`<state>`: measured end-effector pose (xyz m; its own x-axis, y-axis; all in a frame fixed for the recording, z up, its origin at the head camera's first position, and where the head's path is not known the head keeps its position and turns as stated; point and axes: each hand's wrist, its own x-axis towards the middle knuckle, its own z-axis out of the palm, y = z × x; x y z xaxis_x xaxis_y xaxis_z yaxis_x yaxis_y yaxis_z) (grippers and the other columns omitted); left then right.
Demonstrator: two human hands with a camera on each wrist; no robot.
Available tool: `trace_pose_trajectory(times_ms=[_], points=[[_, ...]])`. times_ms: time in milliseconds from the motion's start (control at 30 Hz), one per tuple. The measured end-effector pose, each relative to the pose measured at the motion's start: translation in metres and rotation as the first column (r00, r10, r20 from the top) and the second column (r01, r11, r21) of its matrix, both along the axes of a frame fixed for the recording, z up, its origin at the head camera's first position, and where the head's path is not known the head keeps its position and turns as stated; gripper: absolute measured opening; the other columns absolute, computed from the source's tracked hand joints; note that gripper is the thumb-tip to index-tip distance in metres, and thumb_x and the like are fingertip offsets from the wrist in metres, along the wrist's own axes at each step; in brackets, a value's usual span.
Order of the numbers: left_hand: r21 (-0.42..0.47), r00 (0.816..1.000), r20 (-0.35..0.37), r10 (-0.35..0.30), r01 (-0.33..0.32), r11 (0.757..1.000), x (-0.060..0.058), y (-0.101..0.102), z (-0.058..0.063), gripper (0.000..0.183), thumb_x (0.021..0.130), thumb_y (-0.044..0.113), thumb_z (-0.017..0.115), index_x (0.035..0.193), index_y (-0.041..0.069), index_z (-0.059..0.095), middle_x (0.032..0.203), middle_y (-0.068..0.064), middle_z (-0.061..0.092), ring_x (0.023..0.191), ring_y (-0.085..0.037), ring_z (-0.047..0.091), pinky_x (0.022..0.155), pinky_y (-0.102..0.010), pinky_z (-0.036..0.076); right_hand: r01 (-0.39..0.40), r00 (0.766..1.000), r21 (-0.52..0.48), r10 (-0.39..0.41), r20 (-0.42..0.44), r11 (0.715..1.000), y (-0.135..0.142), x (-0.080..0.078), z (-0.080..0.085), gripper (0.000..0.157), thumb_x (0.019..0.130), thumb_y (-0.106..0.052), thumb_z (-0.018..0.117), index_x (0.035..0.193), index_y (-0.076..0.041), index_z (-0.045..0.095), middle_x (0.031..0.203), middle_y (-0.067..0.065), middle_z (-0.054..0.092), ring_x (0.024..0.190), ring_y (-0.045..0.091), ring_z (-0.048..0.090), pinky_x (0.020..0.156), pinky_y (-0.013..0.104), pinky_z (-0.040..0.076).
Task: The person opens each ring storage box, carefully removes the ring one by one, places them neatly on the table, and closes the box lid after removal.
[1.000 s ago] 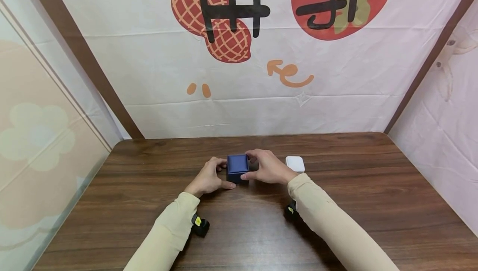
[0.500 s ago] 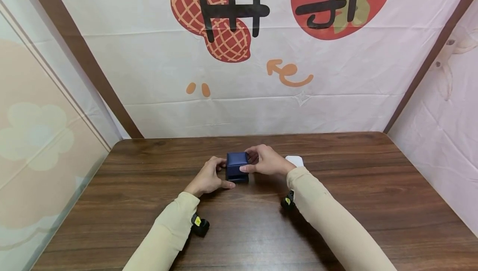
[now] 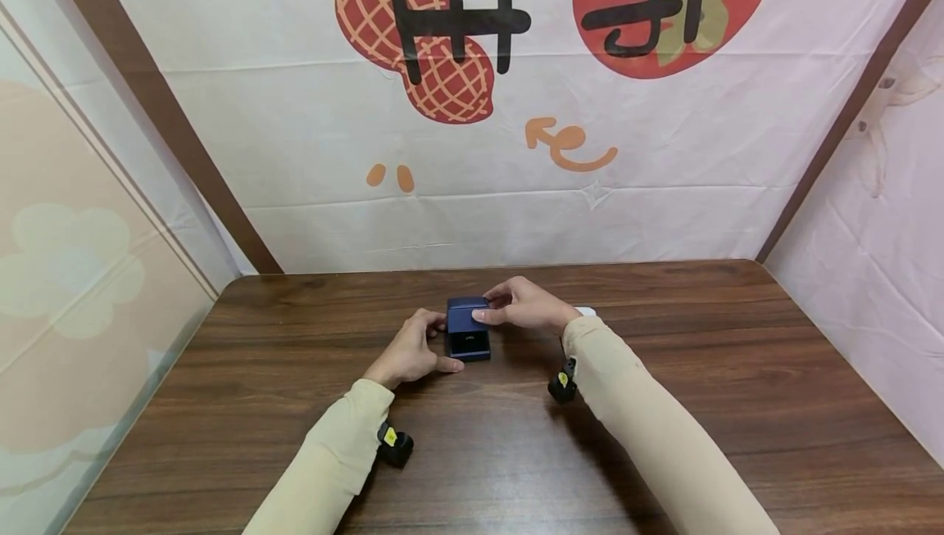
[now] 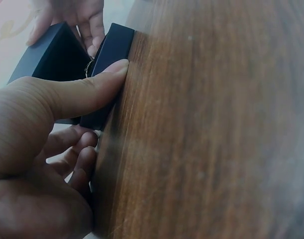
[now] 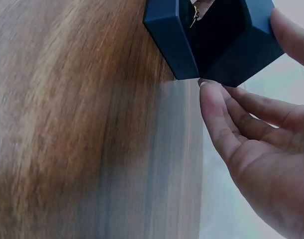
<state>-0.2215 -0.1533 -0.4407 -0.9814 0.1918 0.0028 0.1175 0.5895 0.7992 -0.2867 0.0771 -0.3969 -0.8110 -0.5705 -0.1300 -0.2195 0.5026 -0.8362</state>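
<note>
A dark blue ring box (image 3: 469,355) sits on the table with its hinged lid (image 3: 461,320) partly raised. In the dark inside shows a thin gold ring (image 5: 195,16), upright in its slot. My left hand (image 3: 410,350) grips the base from the left, thumb at the front and fingers behind; the left wrist view shows that thumb (image 4: 94,92) across the base's edge. From the right, my right hand (image 3: 529,306) pinches the lid, its thumb on the lid's front face and its fingers behind.
A white rounded square object (image 3: 586,311) lies behind the right wrist, mostly hidden. The brown wooden table (image 3: 472,453) reaches back to a printed cloth wall (image 3: 317,232). Each wrist wears a small black camera (image 3: 396,446).
The right hand has moved up and back, tilting the lid from closed to partly raised, so the ring inside shows. The left hand stays in place at the base.
</note>
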Motion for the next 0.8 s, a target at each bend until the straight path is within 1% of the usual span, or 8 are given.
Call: trace_pose_trajectory(times_ms=[133,300,400,533,633,733,800], points=[[0.005,1.000,0.000,0.000,0.000,1.000,-0.001,0.000,0.000,0.073,0.067,0.010,0.096,0.128,-0.009,0.060,0.118,-0.015,0.056,0.111,-0.033,0.049,0.099,-0.048,0.041,0.016,0.999,-0.020,-0.016,0.041,1.000,0.000,0.000,0.002,0.063,0.093,-0.037,0.074,0.137,0.006,0.058,0.124,0.013,0.065,0.114,0.022,0.059,0.104,0.042,0.044],[0.012,1.000,-0.008,-0.002,0.002,1.000,-0.002,-0.001,-0.001,0.073,0.066,0.009,0.096,0.127,-0.009,0.060,0.118,-0.016,0.056,0.110,-0.034,0.049,0.099,-0.049,0.041,0.030,0.997,-0.016,-0.029,0.065,0.999,0.000,-0.002,0.001,0.063,0.094,-0.040,0.073,0.137,0.003,0.059,0.127,0.012,0.064,0.118,0.022,0.057,0.108,0.044,0.041],[0.013,1.000,-0.009,-0.004,0.005,1.000,-0.003,-0.001,-0.001,0.074,0.066,0.009,0.096,0.128,-0.010,0.059,0.118,-0.016,0.056,0.110,-0.034,0.049,0.099,-0.048,0.042,0.035,0.994,-0.034,-0.031,0.108,0.999,0.000,-0.006,-0.002,0.061,0.096,-0.039,0.070,0.137,0.004,0.059,0.124,0.012,0.066,0.114,0.023,0.062,0.106,0.043,0.043],[0.016,1.000,-0.016,-0.003,0.004,1.000,-0.003,0.000,-0.001,0.074,0.066,0.008,0.096,0.127,-0.010,0.059,0.117,-0.016,0.057,0.109,-0.034,0.050,0.098,-0.048,0.042,0.049,0.980,-0.101,-0.029,0.195,0.994,-0.001,-0.009,-0.004,0.059,0.101,-0.035,0.064,0.137,0.010,0.055,0.120,0.015,0.068,0.106,0.027,0.068,0.100,0.039,0.050],[0.013,1.000,-0.020,-0.002,0.002,1.000,-0.003,0.000,-0.001,0.074,0.066,0.008,0.096,0.127,-0.010,0.059,0.117,-0.017,0.057,0.109,-0.034,0.051,0.098,-0.048,0.043,0.080,0.968,-0.149,-0.042,0.246,0.986,-0.002,-0.011,-0.005,0.059,0.102,-0.033,0.063,0.135,0.014,0.053,0.114,0.016,0.068,0.103,0.026,0.067,0.094,0.035,0.053],[0.008,1.000,-0.015,0.000,0.000,1.000,-0.003,0.000,0.000,0.075,0.066,0.008,0.096,0.128,-0.010,0.058,0.118,-0.017,0.057,0.110,-0.034,0.051,0.099,-0.048,0.043,0.104,0.961,-0.181,-0.052,0.273,0.978,-0.004,-0.012,-0.006,0.054,0.102,-0.033,0.062,0.128,0.014,0.058,0.105,0.015,0.067,0.095,0.024,0.065,0.089,0.032,0.054],[0.005,1.000,-0.006,0.001,-0.001,1.000,-0.003,0.000,0.000,0.076,0.067,0.008,0.096,0.130,-0.010,0.058,0.119,-0.017,0.057,0.111,-0.034,0.051,0.100,-0.049,0.043,0.112,0.958,-0.198,-0.053,0.282,0.974,-0.005,-0.013,-0.007,0.047,0.103,-0.034,0.061,0.118,0.011,0.064,0.099,0.015,0.065,0.088,0.022,0.064,0.087,0.032,0.055]])
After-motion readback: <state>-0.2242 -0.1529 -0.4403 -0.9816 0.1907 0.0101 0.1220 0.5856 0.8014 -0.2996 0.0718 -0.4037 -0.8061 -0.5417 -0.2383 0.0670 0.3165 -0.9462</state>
